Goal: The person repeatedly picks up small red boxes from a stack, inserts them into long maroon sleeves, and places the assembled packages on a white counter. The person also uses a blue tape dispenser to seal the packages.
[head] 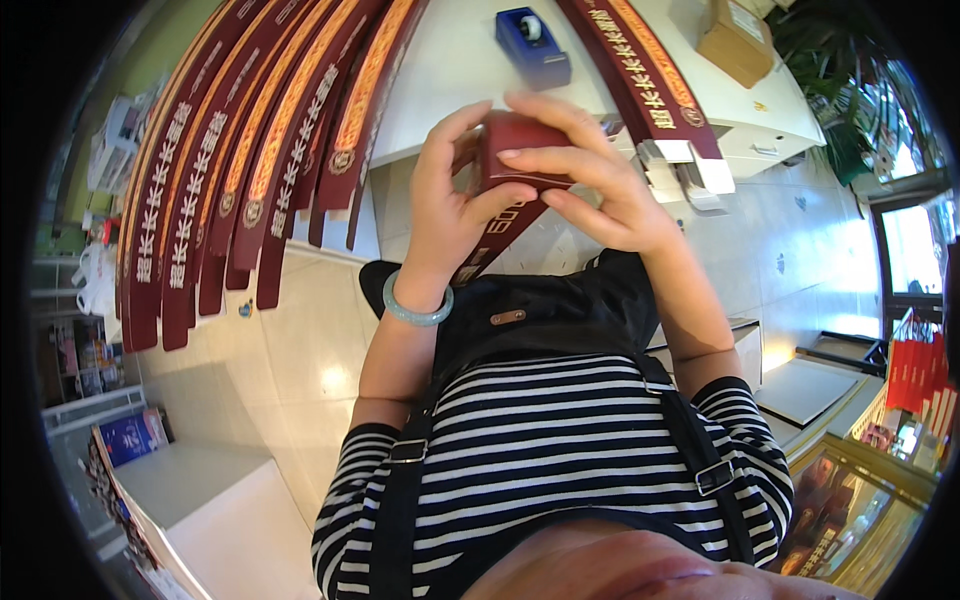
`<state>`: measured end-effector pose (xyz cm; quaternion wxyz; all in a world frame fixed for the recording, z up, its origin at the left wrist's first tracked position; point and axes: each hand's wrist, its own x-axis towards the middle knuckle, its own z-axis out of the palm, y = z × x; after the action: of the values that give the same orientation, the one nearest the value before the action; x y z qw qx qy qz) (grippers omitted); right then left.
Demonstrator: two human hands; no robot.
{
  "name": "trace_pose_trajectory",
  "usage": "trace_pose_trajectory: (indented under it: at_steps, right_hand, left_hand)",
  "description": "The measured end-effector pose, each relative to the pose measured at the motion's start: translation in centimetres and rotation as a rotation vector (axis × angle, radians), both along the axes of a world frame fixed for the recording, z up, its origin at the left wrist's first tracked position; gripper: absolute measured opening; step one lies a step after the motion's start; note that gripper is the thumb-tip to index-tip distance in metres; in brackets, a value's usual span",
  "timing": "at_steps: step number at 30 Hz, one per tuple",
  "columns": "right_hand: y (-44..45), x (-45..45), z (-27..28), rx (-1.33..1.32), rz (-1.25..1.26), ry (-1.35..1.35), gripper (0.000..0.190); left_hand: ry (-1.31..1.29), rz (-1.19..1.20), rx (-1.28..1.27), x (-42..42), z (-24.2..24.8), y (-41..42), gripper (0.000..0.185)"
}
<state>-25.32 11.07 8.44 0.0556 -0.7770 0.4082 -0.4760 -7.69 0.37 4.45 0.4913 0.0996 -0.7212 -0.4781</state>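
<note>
A long, narrow dark red carton stands between my hands, one end up towards me, its side bearing printed writing. My left hand, with a pale green bangle at the wrist, grips the carton's left side near that end. The right hand curls over the top end, fingers on the end panel and thumb at the near edge. The end looks closed, though my fingers cover part of it. The carton's lower part is hidden by my black apron.
Several similar long cartons lie at the left, jutting past the table edge. More cartons with white end flaps open lie at the right. A blue tape dispenser and a brown cardboard box are on the white table.
</note>
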Motion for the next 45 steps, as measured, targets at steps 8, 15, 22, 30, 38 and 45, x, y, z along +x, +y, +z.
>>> trace_pose_trajectory:
  at_steps: [8,15,22,30,38,45]
  right_hand:
    - [0.2,0.8,-1.3,-0.023,-0.084,-0.064,0.057]
    - [-0.2,0.8,-1.6,-0.001,-0.14,0.025,0.049]
    - [-0.1,0.0,-2.0,0.025,-0.063,-0.285,0.03]
    - [-9.9,-6.9,-6.7,0.306,-0.761,-0.472,0.047]
    - [-16.0,-9.6,-3.4,0.985,-0.797,-0.598,0.035]
    - [-15.5,-8.8,-5.4,0.777,-0.715,-1.021,0.028]
  left_hand:
    - [0.027,-0.06,0.007,-0.9,-0.5,0.0,0.074]
    - [-0.005,0.032,-0.161,-0.9,-0.9,-0.4,0.062]
    - [-0.066,-0.073,-0.244,0.5,0.3,-0.9,0.053]
    - [-0.054,0.196,-0.267,5.3,-1.8,-0.6,0.051]
    - [-0.066,0.144,-0.255,7.0,-2.7,1.1,0.051]
    - [-0.058,0.131,-0.268,7.0,-2.7,1.6,0.052]
